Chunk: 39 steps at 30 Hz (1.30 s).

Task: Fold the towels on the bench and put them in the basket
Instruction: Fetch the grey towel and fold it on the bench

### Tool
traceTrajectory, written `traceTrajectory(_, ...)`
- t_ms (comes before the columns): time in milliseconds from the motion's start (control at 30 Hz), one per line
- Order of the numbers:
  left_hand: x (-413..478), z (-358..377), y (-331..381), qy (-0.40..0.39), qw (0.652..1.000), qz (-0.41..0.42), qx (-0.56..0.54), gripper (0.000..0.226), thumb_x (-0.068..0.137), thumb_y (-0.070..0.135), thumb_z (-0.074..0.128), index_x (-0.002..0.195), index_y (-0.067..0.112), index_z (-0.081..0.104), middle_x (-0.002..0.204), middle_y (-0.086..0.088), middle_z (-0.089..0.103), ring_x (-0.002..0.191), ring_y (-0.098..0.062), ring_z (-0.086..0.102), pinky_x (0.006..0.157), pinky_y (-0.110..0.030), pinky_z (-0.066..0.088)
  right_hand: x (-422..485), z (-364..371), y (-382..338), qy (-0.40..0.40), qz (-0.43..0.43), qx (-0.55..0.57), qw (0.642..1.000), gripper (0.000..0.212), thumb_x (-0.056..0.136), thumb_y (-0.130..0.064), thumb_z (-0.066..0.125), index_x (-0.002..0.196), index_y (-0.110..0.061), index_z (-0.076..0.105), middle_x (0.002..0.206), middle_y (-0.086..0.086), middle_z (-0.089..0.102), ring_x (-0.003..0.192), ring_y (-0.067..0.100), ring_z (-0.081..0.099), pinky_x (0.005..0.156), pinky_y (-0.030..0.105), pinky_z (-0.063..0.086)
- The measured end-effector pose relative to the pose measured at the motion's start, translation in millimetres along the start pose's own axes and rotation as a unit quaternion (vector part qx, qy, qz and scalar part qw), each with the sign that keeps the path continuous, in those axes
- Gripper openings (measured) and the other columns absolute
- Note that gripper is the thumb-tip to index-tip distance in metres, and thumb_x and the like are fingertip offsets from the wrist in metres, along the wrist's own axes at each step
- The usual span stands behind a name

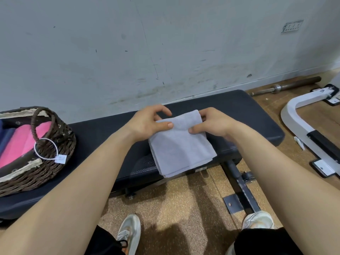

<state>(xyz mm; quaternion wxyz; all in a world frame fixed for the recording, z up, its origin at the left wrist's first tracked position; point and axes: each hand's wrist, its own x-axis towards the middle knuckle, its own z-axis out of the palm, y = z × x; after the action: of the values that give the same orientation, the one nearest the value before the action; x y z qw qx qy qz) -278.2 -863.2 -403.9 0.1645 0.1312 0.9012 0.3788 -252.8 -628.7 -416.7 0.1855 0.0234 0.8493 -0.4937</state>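
At the left of the frame, the basket (62,144) on the counter (103,135) was already loaded with folded towels: two pink towels (20,142) and one dark blue towel (5,138) could be counted. At centre, one grey towel (180,150), partly folded, lay on the counter, its far edge pinched by the left grip (147,122) and the right grip (215,124). By this showing, its final fold and transfer remained; no other loose towel was seen.

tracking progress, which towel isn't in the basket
The lilac towel, held by left hand and right hand on the bench; pink towels and navy towel lie in the basket.
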Motion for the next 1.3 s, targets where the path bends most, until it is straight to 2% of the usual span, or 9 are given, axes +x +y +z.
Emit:
traceTrajectory(100,2,-7,-7,-0.020,0.995,-0.099,0.003,0.046,0.071,0.044,0.085,0.110,0.029,0.065,0.097,0.007,0.068,0.093,-0.010,0.063,0.080,-0.023,0.046,6,-2,5,0.003,0.040,-0.015,0.999,0.023,0.080,-0.015,0.082,0.102,-0.016,0.076,0.092,-0.006,0.075,0.080,0.010,0.067,0.066,0.021,0.048)
traceTrajectory(200,2,-6,-14,-0.073,0.987,-0.138,0.027,0.027,0.072,0.033,0.086,0.094,0.024,0.073,0.089,0.007,0.070,0.084,-0.012,0.063,0.067,-0.022,0.045,11,-6,8,0.008,0.083,-0.018,0.996,0.024,0.076,-0.021,0.085,0.098,-0.015,0.078,0.076,0.000,0.066,0.063,0.012,0.052,0.058,0.026,0.041)
traceTrajectory(300,6,-2,-18,-0.017,0.986,-0.162,-0.040,0.017,0.079,0.021,0.081,0.091,0.018,0.070,0.078,-0.005,0.067,0.055,-0.012,0.055,0.044,-0.020,0.033,16,-10,11,0.018,0.106,0.015,0.994,0.018,0.079,-0.015,0.081,0.096,-0.009,0.078,0.053,-0.002,0.053,0.047,0.009,0.041,0.047,0.023,0.031)
traceTrajectory(400,7,4,-13,0.027,0.970,-0.185,-0.157,0.014,0.087,0.006,0.072,0.096,0.014,0.064,0.083,-0.007,0.069,0.047,-0.010,0.062,0.037,-0.018,0.034,18,-11,12,0.025,0.116,0.064,0.991,0.020,0.082,-0.004,0.077,0.102,-0.002,0.074,0.060,0.003,0.062,0.047,0.008,0.049,0.044,0.020,0.033)
traceTrajectory(567,5,9,-9,0.038,0.938,-0.202,-0.279,0.018,0.093,-0.004,0.059,0.104,0.011,0.060,0.109,-0.013,0.067,0.074,-0.028,0.076,0.063,-0.029,0.063,18,-9,12,0.040,0.115,0.099,0.988,0.021,0.085,0.001,0.075,0.104,-0.003,0.069,0.088,0.011,0.075,0.061,0.011,0.070,0.047,0.017,0.048)
traceTrajectory(700,5,7,-8,0.047,0.951,-0.183,-0.243,0.030,0.095,-0.003,0.057,0.122,0.009,0.052,0.111,-0.013,0.061,0.077,-0.029,0.076,0.064,-0.031,0.063,18,-8,16,0.072,0.111,0.130,0.983,0.024,0.087,0.006,0.070,0.108,-0.005,0.065,0.099,0.016,0.074,0.076,0.019,0.076,0.051,0.020,0.054)
traceTrajectory(933,-6,-4,-5,0.001,0.970,-0.136,-0.201,0.027,0.096,0.001,0.059,0.121,0.011,0.058,0.111,-0.008,0.064,0.086,-0.031,0.075,0.073,-0.033,0.063,13,-11,20,0.052,0.075,0.131,0.987,0.017,0.090,0.003,0.067,0.103,-0.009,0.064,0.097,0.013,0.072,0.087,0.022,0.076,0.071,0.029,0.061)
traceTrajectory(1100,-19,-5,-8,-0.008,0.981,-0.083,-0.176,0.019,0.095,0.002,0.061,0.107,0.017,0.063,0.106,-0.006,0.064,0.092,-0.032,0.073,0.075,-0.030,0.062,2,-13,17,0.056,0.038,0.131,0.989,0.021,0.091,0.006,0.064,0.111,-0.002,0.063,0.110,0.017,0.072,0.097,0.027,0.074,0.088,0.039,0.060)
traceTrajectory(1300,-30,1,-18,-0.002,0.995,-0.012,-0.101,0.021,0.087,0.004,0.069,0.096,0.023,0.066,0.107,-0.001,0.066,0.096,-0.028,0.070,0.084,-0.039,0.060,-10,-11,24,0.044,0.001,0.132,0.990,0.021,0.091,0.011,0.061,0.106,-0.002,0.065,0.112,0.016,0.070,0.097,0.024,0.074,0.080,0.026,0.061)
